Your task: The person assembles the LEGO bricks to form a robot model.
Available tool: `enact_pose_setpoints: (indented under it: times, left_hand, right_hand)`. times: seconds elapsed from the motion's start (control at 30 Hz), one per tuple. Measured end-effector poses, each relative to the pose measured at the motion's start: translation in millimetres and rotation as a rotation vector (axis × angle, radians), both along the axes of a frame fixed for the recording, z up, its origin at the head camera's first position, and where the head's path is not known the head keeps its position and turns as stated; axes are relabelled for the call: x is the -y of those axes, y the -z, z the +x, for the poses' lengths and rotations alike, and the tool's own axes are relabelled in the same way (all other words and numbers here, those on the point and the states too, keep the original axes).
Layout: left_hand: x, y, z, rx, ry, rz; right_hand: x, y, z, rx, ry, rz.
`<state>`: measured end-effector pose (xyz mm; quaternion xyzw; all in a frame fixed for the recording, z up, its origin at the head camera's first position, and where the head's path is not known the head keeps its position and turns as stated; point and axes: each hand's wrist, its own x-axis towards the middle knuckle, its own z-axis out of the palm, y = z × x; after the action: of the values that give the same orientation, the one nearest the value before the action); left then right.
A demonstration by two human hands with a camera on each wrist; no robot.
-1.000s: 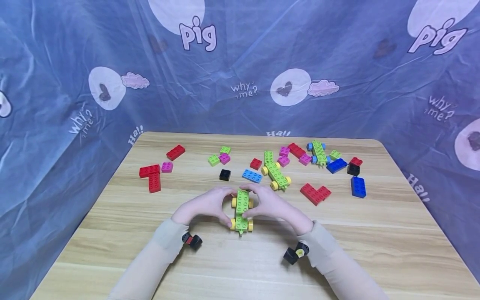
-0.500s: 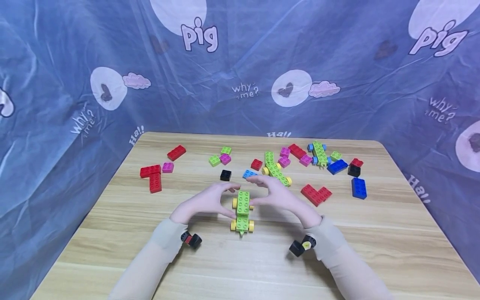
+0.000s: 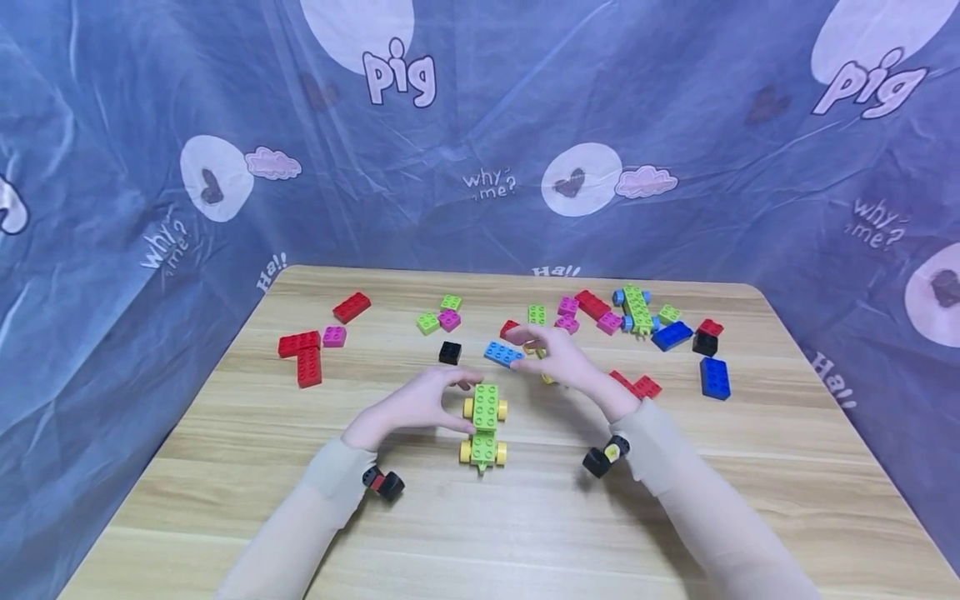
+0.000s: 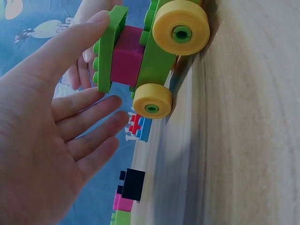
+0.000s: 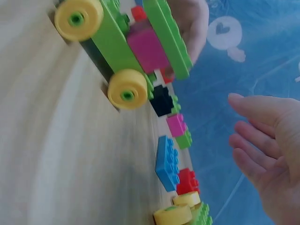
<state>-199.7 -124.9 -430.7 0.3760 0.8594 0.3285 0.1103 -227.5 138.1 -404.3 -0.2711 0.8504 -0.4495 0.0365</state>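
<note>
A toy car base (image 3: 483,451) with yellow wheels stands on the table. A pink brick (image 4: 126,56) sits on it, topped by a longer lime-green brick (image 3: 486,405). My left hand (image 3: 420,402) is beside it, thumb and index finger at opposite ends of the green brick, fingers mostly straight; how firmly they touch is unclear. My right hand (image 3: 564,360) hovers apart from the car, holding nothing, its fingertips near a light blue brick (image 3: 500,353). It partly hides a second yellow-wheeled car base, whose wheels (image 5: 173,215) show in the right wrist view.
A black brick (image 3: 450,352) lies behind my left hand. Red bricks (image 3: 308,365) are at the left. At the back right stands a blue-wheeled car base (image 3: 637,310), near dark blue bricks (image 3: 715,378). Pink and green bricks lie along the back.
My right hand has left the green-topped car and moved forward and right, near the light blue brick. My left hand has stayed by the car, which remains in place.
</note>
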Motion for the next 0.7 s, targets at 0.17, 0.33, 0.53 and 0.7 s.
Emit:
enact_pose_setpoints:
  times: [0.17,0.33,0.53,0.7]
  left_hand:
    - [0.4,0.8,-0.1,-0.014,-0.006,-0.002]
    - [0.5,0.6,0.4,-0.021,-0.016,-0.001]
    - [-1.0,-2.0,1.9,0.001,-0.037,-0.013]
    - [-2.0,-1.6,2.2,0.008,-0.040,-0.016]
  right_hand:
    - [0.3,0.8,-18.2,0.004,0.045,0.022]
    - [0.7,3.0,-33.6,0.021,0.102,0.048]
    - [0.1,5.8,-48.3,0.046,0.146,0.086]
    - [1.6,8.1,-58.5,0.092,0.146,0.132]
